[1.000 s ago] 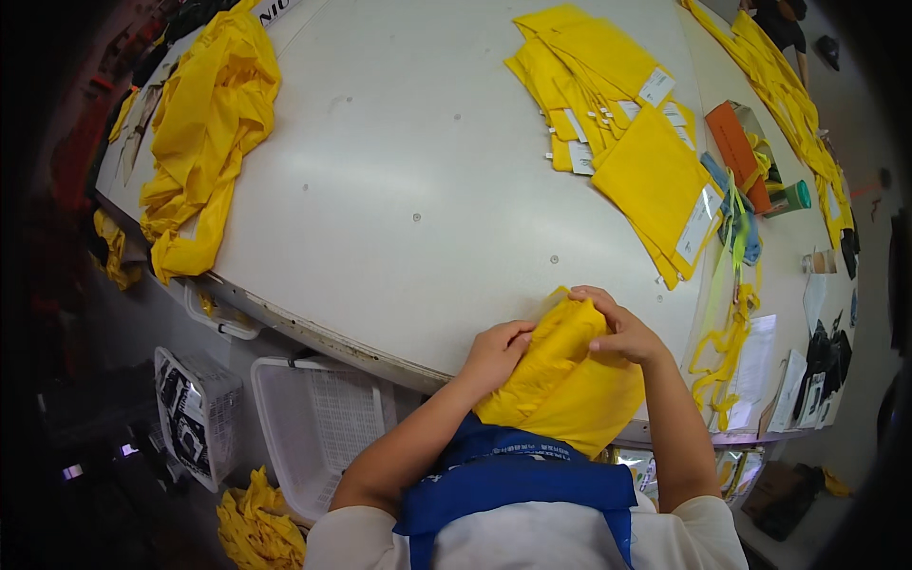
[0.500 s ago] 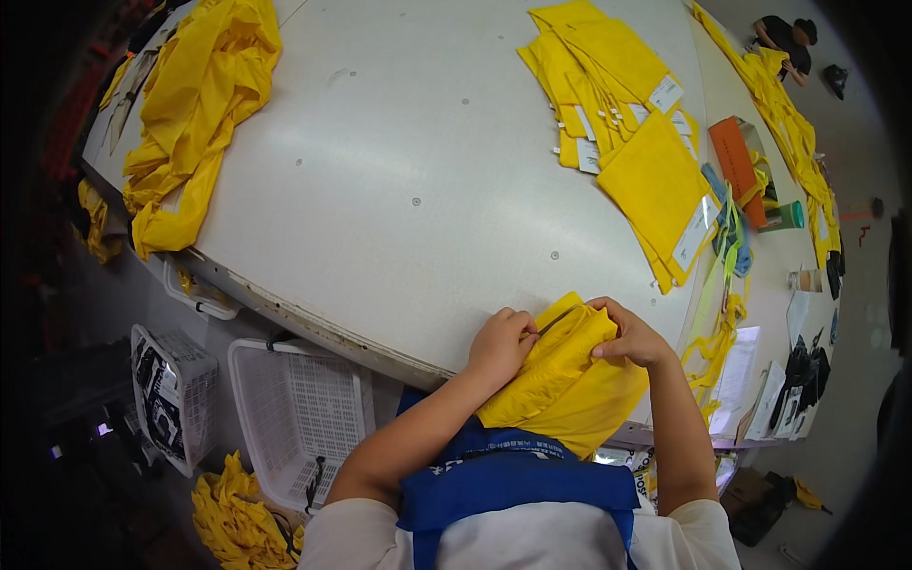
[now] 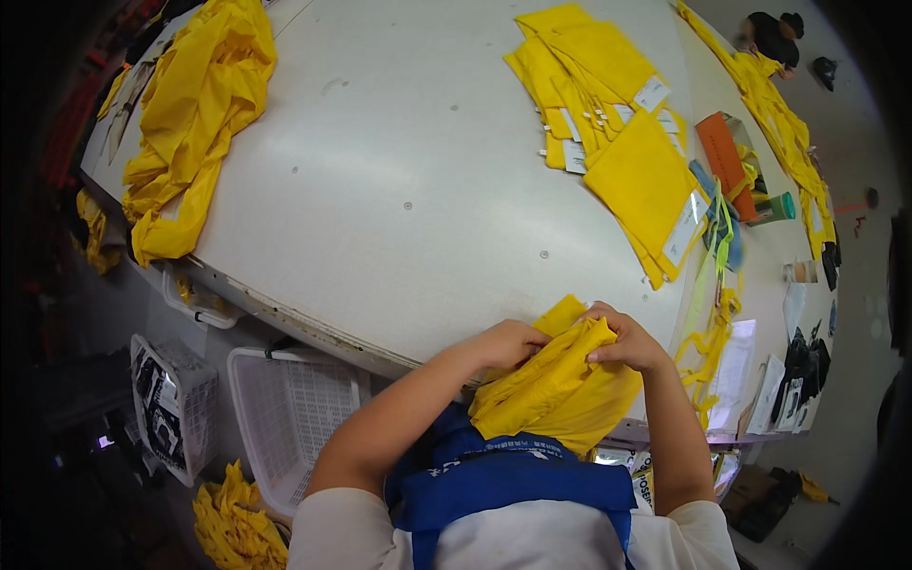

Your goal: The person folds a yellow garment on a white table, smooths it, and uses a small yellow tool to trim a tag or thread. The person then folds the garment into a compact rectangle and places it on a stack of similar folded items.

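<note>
Bunched yellow fabric [image 3: 556,385] lies over the near table edge and hangs down against my blue apron [image 3: 513,489]. My left hand [image 3: 513,343] is closed at the fabric's left upper side, its fingertips partly hidden in the folds. My right hand [image 3: 625,339] pinches the top right of the same cloth between thumb and fingers. Up and to the right of my hands lies a group of flat, folded yellow cloth pieces [image 3: 638,176], several with white labels [image 3: 685,228].
A heap of yellow cloth [image 3: 204,114] lies on the table [image 3: 380,123] at the far left. White plastic baskets [image 3: 302,404] stand below its edge. An orange box [image 3: 725,163], a green-lidded container [image 3: 774,209] and yellow straps [image 3: 711,356] are at right. A person [image 3: 774,40] stands far right.
My left hand has shifted slightly down along the fabric, its fingers reaching further into the folds. My right hand keeps its pinch. The whole view has shifted a little.
</note>
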Demonstrator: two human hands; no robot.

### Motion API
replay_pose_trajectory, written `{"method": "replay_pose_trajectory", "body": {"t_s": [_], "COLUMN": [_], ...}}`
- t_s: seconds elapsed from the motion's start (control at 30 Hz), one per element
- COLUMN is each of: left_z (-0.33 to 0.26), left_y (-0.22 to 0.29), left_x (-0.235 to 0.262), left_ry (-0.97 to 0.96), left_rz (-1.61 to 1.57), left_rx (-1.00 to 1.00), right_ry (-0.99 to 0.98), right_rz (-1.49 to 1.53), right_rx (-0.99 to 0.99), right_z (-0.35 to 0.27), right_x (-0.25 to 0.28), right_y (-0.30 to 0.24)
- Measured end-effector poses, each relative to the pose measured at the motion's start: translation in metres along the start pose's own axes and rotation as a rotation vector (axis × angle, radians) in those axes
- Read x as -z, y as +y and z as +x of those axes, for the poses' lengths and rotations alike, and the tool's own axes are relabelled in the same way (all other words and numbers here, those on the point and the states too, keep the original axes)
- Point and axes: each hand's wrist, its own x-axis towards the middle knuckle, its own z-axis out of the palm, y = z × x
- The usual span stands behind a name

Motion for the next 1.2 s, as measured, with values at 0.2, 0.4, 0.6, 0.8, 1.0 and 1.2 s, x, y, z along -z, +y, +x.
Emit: {"method": "replay_pose_trajectory", "body": {"t_s": [0.2, 0.4, 0.6, 0.8, 1.0, 1.2], "left_z": [0.030, 0.033, 0.014, 0.017, 0.007, 0.019], "left_y": [0.007, 0.008, -0.016, -0.037, 0.003, 0.015], "left_x": [0.009, -0.002, -0.030, -0.046, -0.028, -0.018], "left_ry": [-0.258, -0.241, 0.263, 0.389, 0.623, 0.734], "left_rz": [0.369, 0.659, 0.026, -0.159, 0.167, 0.113], "left_rx": [-0.066, -0.027, 0.071, 0.073, 0.008, 0.056], "right_ry": [0.126, 0.093, 0.006, 0.125, 0.349, 0.427], "right_rz": [0.003, 0.099, 0.111, 0.144, -0.296, -0.595], "right_rx": [0.026, -0.008, 0.064, 0.009, 0.081, -0.003], "right_z": [-0.010, -0.015, -0.028, -0.016, -0.006, 0.004], "right_x": [-0.004, 0.001, 0.017, 0.000, -0.015, -0.033], "right_y": [0.014, 0.010, 0.016, 0.008, 0.010, -0.002]}}
